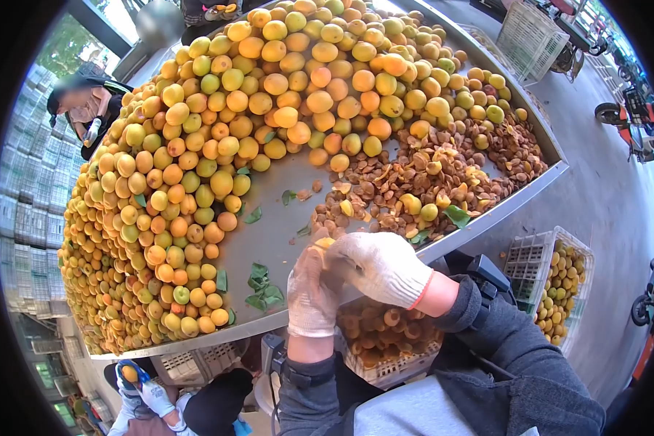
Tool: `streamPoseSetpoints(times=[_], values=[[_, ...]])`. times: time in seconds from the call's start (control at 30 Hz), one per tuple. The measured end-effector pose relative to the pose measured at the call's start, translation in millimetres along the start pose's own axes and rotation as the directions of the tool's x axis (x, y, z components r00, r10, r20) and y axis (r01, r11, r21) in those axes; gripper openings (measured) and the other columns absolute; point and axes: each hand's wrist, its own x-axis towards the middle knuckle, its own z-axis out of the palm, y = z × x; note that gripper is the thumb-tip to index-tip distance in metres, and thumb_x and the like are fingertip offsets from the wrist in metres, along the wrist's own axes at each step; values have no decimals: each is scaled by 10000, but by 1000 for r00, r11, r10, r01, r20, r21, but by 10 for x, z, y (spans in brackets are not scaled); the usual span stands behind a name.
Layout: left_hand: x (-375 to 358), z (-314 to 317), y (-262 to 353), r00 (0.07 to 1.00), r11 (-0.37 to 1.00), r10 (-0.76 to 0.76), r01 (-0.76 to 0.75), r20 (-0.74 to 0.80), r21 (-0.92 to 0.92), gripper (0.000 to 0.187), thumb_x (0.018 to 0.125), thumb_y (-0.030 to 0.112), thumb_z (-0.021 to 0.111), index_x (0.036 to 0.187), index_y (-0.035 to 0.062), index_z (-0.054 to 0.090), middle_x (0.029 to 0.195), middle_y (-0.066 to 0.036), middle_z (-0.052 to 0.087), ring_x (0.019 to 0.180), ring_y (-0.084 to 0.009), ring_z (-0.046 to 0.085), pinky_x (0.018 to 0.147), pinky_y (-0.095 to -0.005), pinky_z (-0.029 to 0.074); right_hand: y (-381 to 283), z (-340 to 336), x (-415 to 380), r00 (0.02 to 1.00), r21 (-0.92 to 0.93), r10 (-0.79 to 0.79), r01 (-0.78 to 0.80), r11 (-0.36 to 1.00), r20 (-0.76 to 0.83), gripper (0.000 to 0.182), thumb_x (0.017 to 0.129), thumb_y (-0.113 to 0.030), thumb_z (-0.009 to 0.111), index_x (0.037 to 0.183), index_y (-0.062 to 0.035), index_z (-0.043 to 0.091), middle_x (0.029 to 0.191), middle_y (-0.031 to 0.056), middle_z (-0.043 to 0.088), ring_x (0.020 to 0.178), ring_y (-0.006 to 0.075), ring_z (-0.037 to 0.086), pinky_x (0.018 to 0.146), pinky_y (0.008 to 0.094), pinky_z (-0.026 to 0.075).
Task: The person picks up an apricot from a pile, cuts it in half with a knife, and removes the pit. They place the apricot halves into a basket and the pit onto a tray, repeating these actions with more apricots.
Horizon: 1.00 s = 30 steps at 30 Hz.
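Both my hands wear white knit gloves and meet over the near edge of the metal table [269,211]. My left hand [314,291] is closed around an apricot [326,243], its orange top showing above the fingers. My right hand [382,269] presses against it from the right with curled fingers; whatever they hold is hidden and blurred. Just beyond lies a heap of brown apricot pits [392,174]. Below my hands, a crate [385,374] holds apricots that look split.
A large pile of whole apricots [189,160] covers the table's left and far side. Loose green leaves [263,287] lie nearby. Another crate of apricots [559,291] stands on the floor at right. A co-worker's gloved hand [155,396] is at lower left; another person [91,109] sits at far left.
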Motion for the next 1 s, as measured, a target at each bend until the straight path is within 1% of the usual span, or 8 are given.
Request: streamPoseSetpoints(times=[0.07,0.17,0.27,0.43,0.5,0.57,0.67,1.0], values=[[-49,130,108,996,896,88,-91,27,435,481,998,292,437,1328,-57,443,1258,-167,555,1147,-271,556,1001,-372,436,77,-41,28,992,185,75,-93,978,98,182,839,-107,640,1017,-75,660,868,83,677,745,225,664,676,314,526],[-141,294,219,1000,990,25,-25,1,139,466,992,264,442,1314,-73,458,1212,-166,586,1148,-265,562,992,-359,443,-42,-244,78,852,723,448,-488,490,272,180,873,-118,627,1034,-42,652,846,40,661,724,133,627,657,275,514],[-191,20,157,958,965,-177,125,224,229,491,959,275,499,1295,-83,474,1217,-168,582,1184,-271,542,1002,-374,436,-7,-499,139,854,681,483,-473,559,196,280,870,-198,639,1076,-10,617,872,33,644,669,87,594,579,243,499],[-32,475,279,922,284,108,-388,372,877,465,796,-16,644,1250,-20,545,1220,-109,585,1144,-201,549,967,-318,435,340,-901,236,847,961,531,-134,240,-14,266,881,-197,612,1108,-63,578,694,-34,506,470,52,406,436,195,330],[346,451,361,968,497,187,-242,170,833,403,823,31,634,1220,-8,575,1155,-101,610,1078,-168,575,920,-282,453,368,-938,297,734,952,679,195,-235,17,224,897,-177,586,1093,-75,547,604,-48,402,422,67,312,402,204,267],[854,324,482,957,163,236,-211,170,964,346,811,145,648,1127,5,626,1121,-152,632,993,-210,630,875,-308,487,414,-737,196,744,964,646,12,-266,169,215,901,-173,579,1091,-76,549,597,-49,397,421,67,310,394,207,260],[1444,461,491,981,196,180,39,-75,980,333,841,148,566,1111,-36,630,948,-155,681,829,-214,668,767,-306,517,283,-633,78,765,930,533,-338,-145,362,197,918,-164,553,1093,-74,550,590,-51,396,426,67,331,383,216,259],[1923,-172,123,981,61,194,-18,5,998,432,797,145,682,1179,-27,577,1155,-185,631,1018,-295,634,869,-333,500,241,-894,103,785,963,586,-268,27,202,222,899,-136,562,1090,-24,569,557,-13,477,361,76,386,325,216,313]])
